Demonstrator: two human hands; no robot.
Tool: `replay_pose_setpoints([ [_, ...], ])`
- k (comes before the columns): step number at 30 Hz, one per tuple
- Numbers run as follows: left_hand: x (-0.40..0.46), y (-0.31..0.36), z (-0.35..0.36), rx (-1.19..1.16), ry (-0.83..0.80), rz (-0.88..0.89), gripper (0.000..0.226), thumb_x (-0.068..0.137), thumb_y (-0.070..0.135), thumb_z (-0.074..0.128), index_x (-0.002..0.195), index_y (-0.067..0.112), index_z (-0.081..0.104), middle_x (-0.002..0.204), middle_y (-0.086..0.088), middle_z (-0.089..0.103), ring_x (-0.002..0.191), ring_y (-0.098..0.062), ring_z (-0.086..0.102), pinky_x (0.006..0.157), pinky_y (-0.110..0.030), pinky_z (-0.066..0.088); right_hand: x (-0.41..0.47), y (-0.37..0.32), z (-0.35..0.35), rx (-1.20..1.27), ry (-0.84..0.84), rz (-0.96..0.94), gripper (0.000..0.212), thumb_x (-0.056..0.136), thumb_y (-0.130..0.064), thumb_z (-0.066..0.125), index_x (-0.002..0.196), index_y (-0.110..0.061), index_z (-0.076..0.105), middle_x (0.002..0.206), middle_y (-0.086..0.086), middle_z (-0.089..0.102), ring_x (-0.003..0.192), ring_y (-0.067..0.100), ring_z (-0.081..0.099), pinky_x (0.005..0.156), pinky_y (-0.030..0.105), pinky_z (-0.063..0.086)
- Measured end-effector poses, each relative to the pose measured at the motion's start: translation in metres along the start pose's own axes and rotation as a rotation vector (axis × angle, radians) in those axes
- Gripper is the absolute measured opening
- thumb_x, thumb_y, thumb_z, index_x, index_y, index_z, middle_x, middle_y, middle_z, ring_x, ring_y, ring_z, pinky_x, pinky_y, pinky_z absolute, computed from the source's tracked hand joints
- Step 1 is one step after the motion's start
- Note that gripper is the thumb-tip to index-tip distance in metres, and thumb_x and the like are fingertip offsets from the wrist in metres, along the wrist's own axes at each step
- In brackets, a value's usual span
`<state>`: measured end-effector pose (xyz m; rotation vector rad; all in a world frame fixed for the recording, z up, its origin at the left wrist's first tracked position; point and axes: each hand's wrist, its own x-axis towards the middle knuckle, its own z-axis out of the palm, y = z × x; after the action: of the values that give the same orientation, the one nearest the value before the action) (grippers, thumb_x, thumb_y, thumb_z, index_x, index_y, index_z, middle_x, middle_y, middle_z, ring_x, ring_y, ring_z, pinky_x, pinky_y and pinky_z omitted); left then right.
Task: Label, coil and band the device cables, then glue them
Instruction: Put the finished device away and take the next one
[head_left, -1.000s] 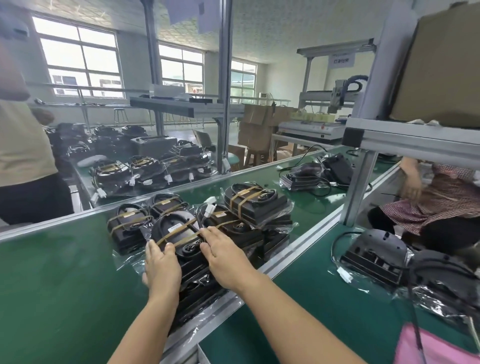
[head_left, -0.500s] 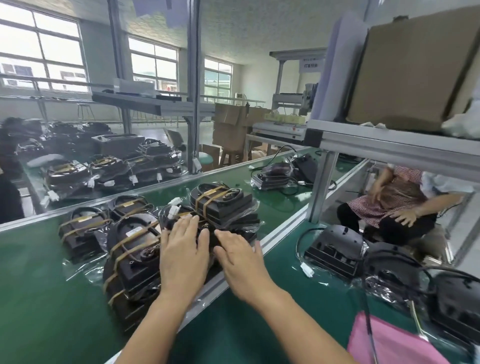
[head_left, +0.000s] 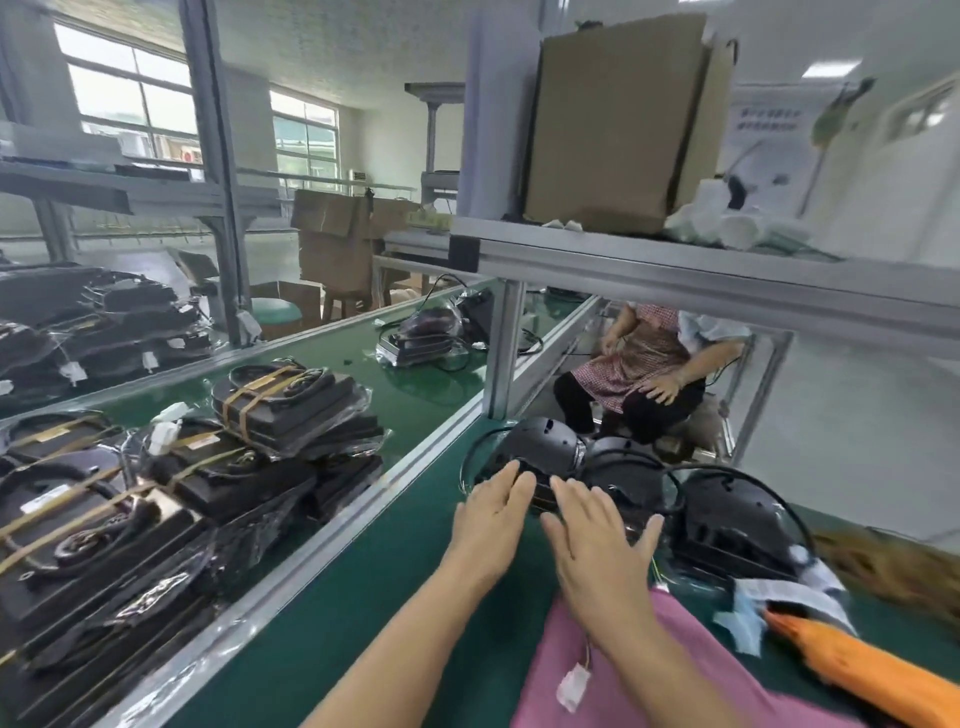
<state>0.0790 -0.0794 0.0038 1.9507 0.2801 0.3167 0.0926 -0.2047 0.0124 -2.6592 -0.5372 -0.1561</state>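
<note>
Three black dome-shaped devices sit in a row on the green bench; the nearest device (head_left: 543, 444) has a loose black cable (head_left: 470, 457) looping round its left side. My left hand (head_left: 493, 512) reaches toward its front edge with fingers straight, fingertips at the device. My right hand (head_left: 597, 540) is beside it, fingers spread flat and holding nothing. Further right lie the second device (head_left: 631, 470) and the third device (head_left: 727, 514). On the conveyor to the left lie stacks of banded, bagged devices (head_left: 280, 395).
An aluminium rail (head_left: 332, 540) divides conveyor from bench. A pink cloth (head_left: 597, 670) with a white connector (head_left: 574, 686) lies near me, an orange object (head_left: 857, 665) and labels (head_left: 789, 597) at right. A shelf post (head_left: 504, 348) stands ahead; a seated person (head_left: 644, 374) is beyond.
Both hands left the banded stack on the conveyor and moved right to the unbanded devices on the bench. The view swung right with them.
</note>
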Motion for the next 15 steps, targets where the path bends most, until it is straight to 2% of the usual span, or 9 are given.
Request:
replay_pose_setpoints([
  [2, 0.007, 0.008, 0.019, -0.050, -0.038, 0.005, 0.050, 0.103, 0.040, 0.038, 0.149, 0.019, 0.036, 0.155, 0.002, 0.035, 0.143, -0.012, 0.029, 0.120, -0.034, 0.016, 0.003, 0.016, -0.006, -0.040, 0.016, 0.056, 0.049, 0.104, -0.045, 0.019, 0.152, -0.037, 0.016, 0.160, -0.017, 0.013, 0.148, 0.008, 0.003, 0.112, 0.060, -0.011],
  [4, 0.013, 0.014, 0.036, -0.093, -0.027, -0.062, 0.045, 0.102, 0.039, 0.040, 0.141, 0.019, 0.048, 0.147, 0.001, 0.046, 0.138, -0.016, 0.039, 0.116, -0.034, 0.027, 0.005, 0.031, -0.011, -0.072, 0.011, 0.098, 0.048, 0.104, -0.044, 0.019, 0.152, -0.037, 0.016, 0.160, -0.016, 0.012, 0.148, 0.009, 0.003, 0.113, 0.061, -0.008],
  [5, 0.018, 0.015, 0.041, -0.088, 0.005, -0.094, 0.035, 0.101, 0.037, 0.042, 0.127, 0.021, 0.058, 0.135, -0.001, 0.056, 0.130, -0.019, 0.047, 0.110, -0.035, 0.034, 0.005, 0.035, -0.012, -0.079, 0.002, 0.108, 0.048, 0.104, -0.044, 0.019, 0.152, -0.036, 0.016, 0.160, -0.016, 0.012, 0.148, 0.009, 0.003, 0.113, 0.062, -0.008],
  [6, 0.021, 0.015, 0.046, -0.065, 0.032, -0.120, 0.025, 0.100, 0.035, 0.044, 0.109, 0.022, 0.062, 0.121, -0.004, 0.062, 0.120, -0.022, 0.054, 0.103, -0.035, 0.040, 0.005, 0.040, -0.011, -0.082, -0.007, 0.119, 0.048, 0.104, -0.043, 0.019, 0.152, -0.036, 0.016, 0.160, -0.015, 0.012, 0.148, 0.010, 0.004, 0.113, 0.062, -0.007],
  [7, 0.025, 0.015, 0.051, -0.045, 0.050, -0.141, 0.019, 0.098, 0.033, 0.046, 0.101, 0.023, 0.062, 0.112, -0.003, 0.063, 0.113, -0.023, 0.056, 0.097, -0.034, 0.042, 0.005, 0.045, -0.012, -0.083, -0.012, 0.132, 0.048, 0.105, -0.043, 0.018, 0.152, -0.035, 0.015, 0.160, -0.014, 0.012, 0.149, 0.011, 0.004, 0.113, 0.062, -0.007],
  [9, 0.031, 0.015, 0.057, 0.015, 0.116, -0.187, 0.025, 0.095, 0.028, 0.051, 0.114, 0.019, 0.064, 0.118, -0.003, 0.063, 0.112, -0.023, 0.057, 0.095, -0.032, 0.044, 0.002, 0.052, -0.012, -0.079, -0.036, 0.154, 0.049, 0.105, -0.042, 0.019, 0.153, -0.034, 0.014, 0.160, -0.013, 0.012, 0.149, 0.012, 0.004, 0.113, 0.061, -0.007],
  [11, 0.040, 0.012, 0.057, 0.140, 0.247, -0.208, 0.031, 0.093, 0.024, 0.053, 0.122, 0.018, 0.062, 0.126, -0.006, 0.059, 0.117, -0.025, 0.053, 0.098, -0.035, 0.043, -0.002, 0.059, -0.010, -0.069, -0.057, 0.167, 0.049, 0.105, -0.040, 0.020, 0.153, -0.033, 0.014, 0.161, -0.012, 0.011, 0.149, 0.012, 0.004, 0.114, 0.060, -0.007],
  [13, 0.053, 0.009, 0.048, 0.238, 0.332, -0.211, 0.035, 0.094, 0.025, 0.052, 0.128, 0.018, 0.057, 0.135, -0.008, 0.051, 0.125, -0.027, 0.044, 0.103, -0.037, 0.037, -0.006, 0.063, -0.007, -0.086, -0.078, 0.161, 0.049, 0.105, -0.040, 0.020, 0.153, -0.034, 0.012, 0.161, -0.012, 0.009, 0.149, 0.012, 0.003, 0.114, 0.060, -0.007],
  [15, 0.070, 0.004, 0.036, 0.281, 0.337, -0.246, 0.042, 0.096, 0.030, 0.052, 0.134, 0.014, 0.049, 0.142, -0.012, 0.043, 0.131, -0.030, 0.037, 0.106, -0.039, 0.031, -0.008, 0.067, -0.004, -0.113, -0.078, 0.146, 0.049, 0.105, -0.039, 0.020, 0.153, -0.034, 0.011, 0.161, -0.012, 0.007, 0.149, 0.012, 0.001, 0.114, 0.060, -0.008],
])
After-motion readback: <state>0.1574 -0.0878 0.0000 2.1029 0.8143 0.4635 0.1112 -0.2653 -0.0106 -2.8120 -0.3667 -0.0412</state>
